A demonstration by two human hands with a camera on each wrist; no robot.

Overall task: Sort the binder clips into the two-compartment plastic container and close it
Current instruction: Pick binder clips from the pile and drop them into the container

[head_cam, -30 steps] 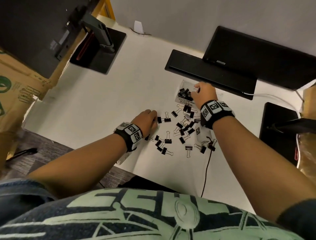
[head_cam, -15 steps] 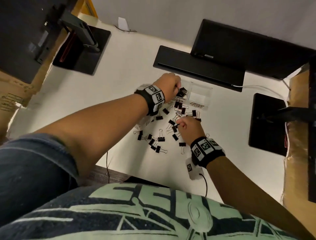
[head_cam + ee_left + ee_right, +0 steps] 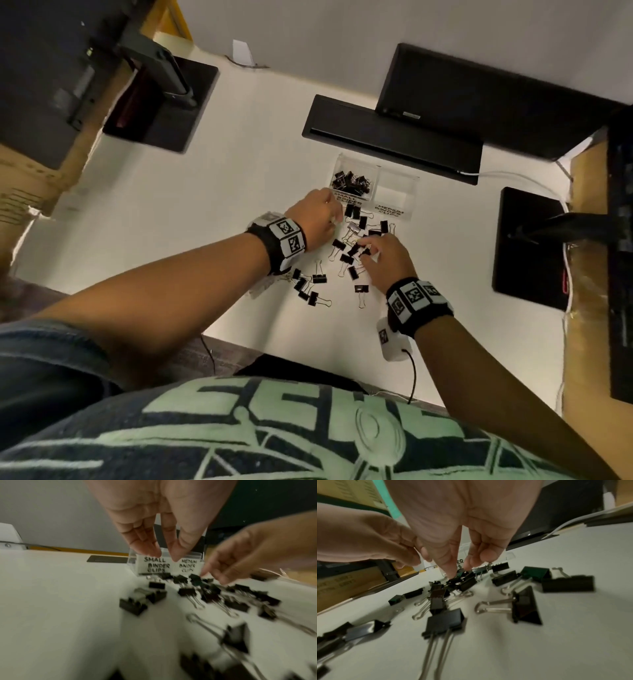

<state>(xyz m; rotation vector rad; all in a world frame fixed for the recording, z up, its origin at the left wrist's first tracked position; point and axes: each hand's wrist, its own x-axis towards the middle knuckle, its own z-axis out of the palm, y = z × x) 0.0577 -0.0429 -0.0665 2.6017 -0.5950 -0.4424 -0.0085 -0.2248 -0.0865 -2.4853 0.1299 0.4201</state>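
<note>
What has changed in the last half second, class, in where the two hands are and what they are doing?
The left hand has drawn back from the container toward the loose clips on the table, holding nothing. The right hand stays among the loose clips, fingertips now pinching a small clip. Unchanged: small clips fill the left compartment, the medium one is empty, the container is open.

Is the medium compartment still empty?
Empty: the medium compartment shows only bare plastic, while the small compartment holds black clips.
</note>
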